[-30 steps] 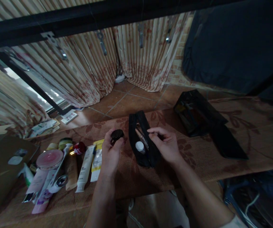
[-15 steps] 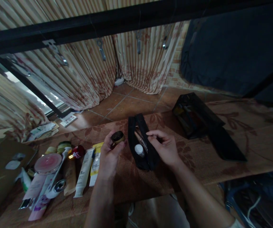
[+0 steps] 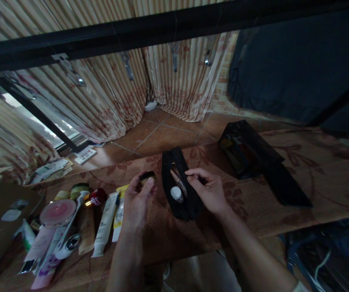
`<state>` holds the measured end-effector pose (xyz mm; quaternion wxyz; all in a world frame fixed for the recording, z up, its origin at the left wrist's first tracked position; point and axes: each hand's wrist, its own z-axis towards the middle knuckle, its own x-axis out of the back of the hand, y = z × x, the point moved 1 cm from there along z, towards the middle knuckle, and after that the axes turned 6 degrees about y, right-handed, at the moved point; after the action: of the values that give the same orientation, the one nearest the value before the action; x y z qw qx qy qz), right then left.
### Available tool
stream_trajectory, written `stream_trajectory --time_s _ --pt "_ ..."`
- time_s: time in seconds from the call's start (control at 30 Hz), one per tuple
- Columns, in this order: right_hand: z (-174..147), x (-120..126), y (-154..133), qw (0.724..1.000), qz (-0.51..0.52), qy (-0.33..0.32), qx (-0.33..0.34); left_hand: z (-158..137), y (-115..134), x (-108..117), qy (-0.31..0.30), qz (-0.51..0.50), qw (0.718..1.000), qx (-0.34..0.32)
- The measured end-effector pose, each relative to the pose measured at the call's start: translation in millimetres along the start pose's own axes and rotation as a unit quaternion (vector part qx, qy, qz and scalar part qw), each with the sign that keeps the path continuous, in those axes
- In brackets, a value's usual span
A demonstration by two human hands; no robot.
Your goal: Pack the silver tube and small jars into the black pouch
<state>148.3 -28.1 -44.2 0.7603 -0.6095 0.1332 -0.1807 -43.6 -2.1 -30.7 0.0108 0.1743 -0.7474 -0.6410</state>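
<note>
A small dark-lidded jar (image 3: 148, 176) is held in my left hand (image 3: 138, 194), thumb across its near side. Just right of it a black zip pouch (image 3: 174, 209) lies on the cloth with its mouth open. Inside the pouch are a white-capped container (image 3: 177, 193) and some slim, shiny items, perhaps brushes or pens. My right hand (image 3: 207, 188) pinches the pouch's right rim between thumb and fingers. Left of my left hand lie a white tube (image 3: 105, 225) and a yellow-and-white packet (image 3: 120, 209), partly covered by the hand.
More cosmetics crowd the left: a round pink container (image 3: 58, 211), a brown tube (image 3: 86, 229), a red item (image 3: 97, 197) and several others. A cardboard box (image 3: 1, 219) stands beyond them. A black case (image 3: 247, 148) with its flap out lies at right on the patterned tablecloth (image 3: 323, 174).
My left hand has turned the jar so its lid faces less toward me, and the thumb now covers more of it. My right hand keeps its grip on the pouch rim.
</note>
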Motion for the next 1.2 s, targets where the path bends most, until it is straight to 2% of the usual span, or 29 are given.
stream_trajectory --time_s 0.13,0.6,0.87,1.03,1.2 --pt "0.4 0.0 0.4 1.000 0.004 -0.002 -0.006 -0.5 1.4 -2.4 0.014 -0.013 1.000 0.011" --pt "2.3 2.1 1.8 1.000 -0.017 -0.012 0.007 1.9 -1.3 -8.4 0.044 -0.073 0.996 -0.015" --pt "3.1 2.1 6.2 1.000 -0.008 -0.020 0.018 1.0 -1.4 -8.5 -0.003 -0.056 0.997 -0.053" --pt "4.0 2.6 2.9 1.000 -0.004 -0.021 0.023 0.7 -1.3 -9.2 -0.018 -0.071 0.995 -0.073" --pt "4.4 3.8 3.1 1.000 0.002 -0.023 0.015 -3.4 -0.2 -15.4 -0.013 -0.065 0.990 -0.123"
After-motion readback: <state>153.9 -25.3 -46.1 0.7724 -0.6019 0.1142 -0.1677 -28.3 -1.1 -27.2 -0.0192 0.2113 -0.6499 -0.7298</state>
